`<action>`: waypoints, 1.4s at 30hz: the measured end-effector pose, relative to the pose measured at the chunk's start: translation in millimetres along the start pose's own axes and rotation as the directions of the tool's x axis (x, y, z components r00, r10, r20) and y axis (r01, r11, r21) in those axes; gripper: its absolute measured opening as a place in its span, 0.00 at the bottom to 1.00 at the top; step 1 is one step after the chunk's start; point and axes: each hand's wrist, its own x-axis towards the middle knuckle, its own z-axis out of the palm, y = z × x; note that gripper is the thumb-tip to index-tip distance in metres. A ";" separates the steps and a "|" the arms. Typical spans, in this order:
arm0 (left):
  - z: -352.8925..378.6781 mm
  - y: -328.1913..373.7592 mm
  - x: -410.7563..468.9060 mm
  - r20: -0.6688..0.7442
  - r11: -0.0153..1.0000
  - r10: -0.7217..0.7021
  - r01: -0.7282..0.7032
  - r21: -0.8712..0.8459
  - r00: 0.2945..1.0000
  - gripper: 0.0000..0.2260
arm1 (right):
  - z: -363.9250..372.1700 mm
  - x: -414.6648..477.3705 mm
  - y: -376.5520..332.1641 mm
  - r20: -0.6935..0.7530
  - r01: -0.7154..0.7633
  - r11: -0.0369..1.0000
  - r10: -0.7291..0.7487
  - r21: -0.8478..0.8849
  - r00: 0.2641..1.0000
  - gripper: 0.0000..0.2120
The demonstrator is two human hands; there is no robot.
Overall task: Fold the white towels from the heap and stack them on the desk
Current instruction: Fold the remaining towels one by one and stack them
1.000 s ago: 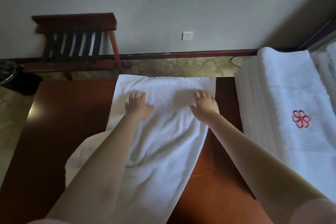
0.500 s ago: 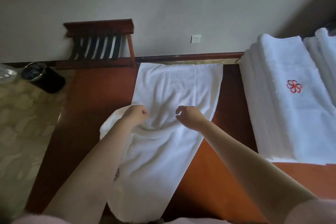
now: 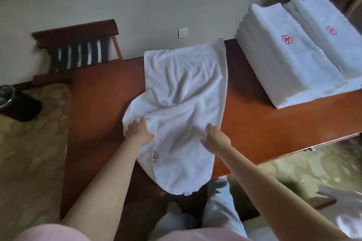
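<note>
Drawn back toward 6 o'clock, the left grip (image 3: 138, 131) and right grip (image 3: 215, 137) now pinch the towel (image 3: 186, 88) by its edges, ready to fold.

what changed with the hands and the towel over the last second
Both hands slid back along the towel toward the person. A second ago they lay flat on its far part; now the left hand and right hand grip its side edges nearer the front of the desk. The towel has gone from smooth to rumpled, its left edge bunched. The folded stacks stayed put on the right.
</note>
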 end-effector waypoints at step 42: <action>62.9 63.9 -163.2 0.397 0.852 0.257 -0.400 0.337 0.881 0.14 | 6.9 -124.4 132.5 -0.161 -0.192 0.981 0.185 -0.035 0.970 0.18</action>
